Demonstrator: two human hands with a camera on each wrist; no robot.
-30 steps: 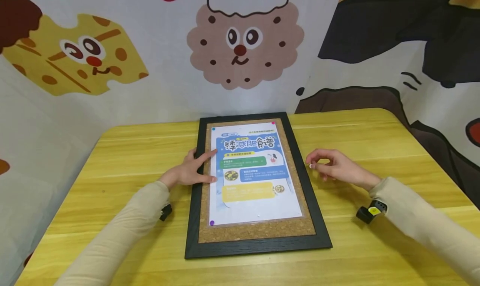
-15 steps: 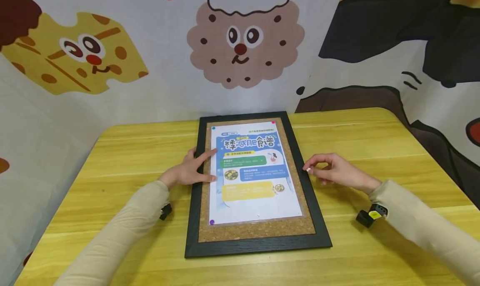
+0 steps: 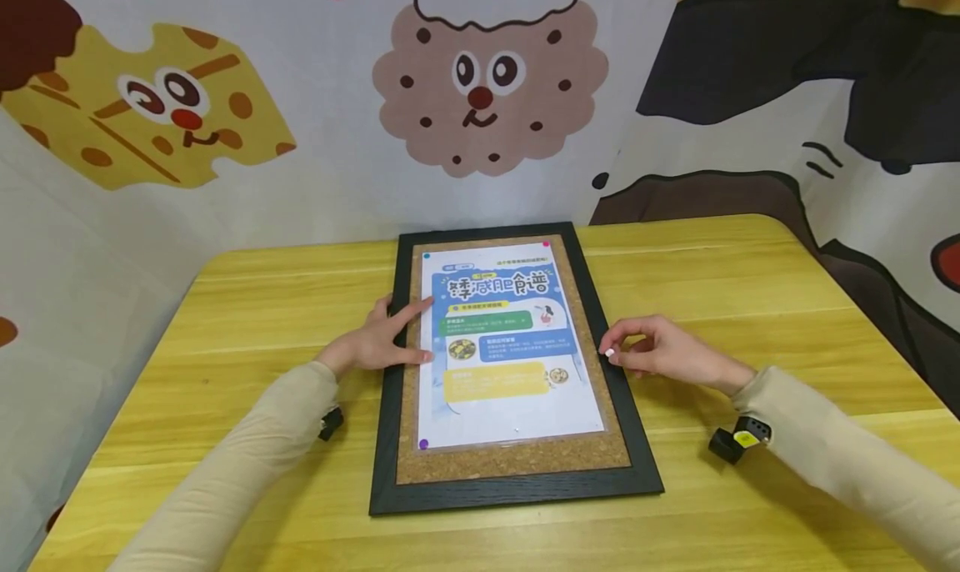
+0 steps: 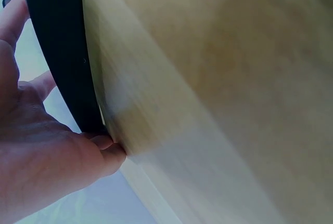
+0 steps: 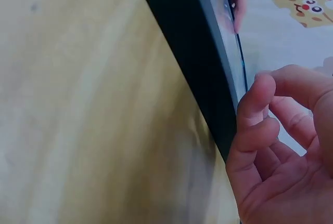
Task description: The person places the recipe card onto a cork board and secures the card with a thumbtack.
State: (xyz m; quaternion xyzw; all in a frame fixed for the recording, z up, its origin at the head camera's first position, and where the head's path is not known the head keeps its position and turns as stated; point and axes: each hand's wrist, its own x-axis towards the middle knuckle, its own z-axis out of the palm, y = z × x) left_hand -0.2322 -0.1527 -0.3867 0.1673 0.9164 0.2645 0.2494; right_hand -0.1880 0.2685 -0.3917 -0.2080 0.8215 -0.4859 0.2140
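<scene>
A framed corkboard (image 3: 517, 465) with a black border lies on the table, bearing a printed poster (image 3: 517, 422). My left hand (image 3: 375, 338) holds the board's left edge. Its thumb and index finger extend over the frame onto the poster, while other fingers bend against the outer side, as the left wrist view shows. At the right edge, my right hand (image 3: 667, 353) pinches a small white thing (image 3: 610, 353), possibly a thumbtack, between thumb and index finger. The right wrist view shows those fingers curled beside the frame (image 5: 192, 63); the pinched thing is mostly hidden there.
Coloured tacks mark three poster corners: a blue tack (image 3: 427, 256), a pink tack (image 3: 546, 243) and a purple tack (image 3: 423, 444). The yellow wooden table (image 3: 225, 330) meets a cartoon-printed cloth (image 3: 315, 197) behind the board.
My right hand has moved slightly left and toward me, bringing its pinched fingertips to the frame's right border. The left hand and the corkboard stay put.
</scene>
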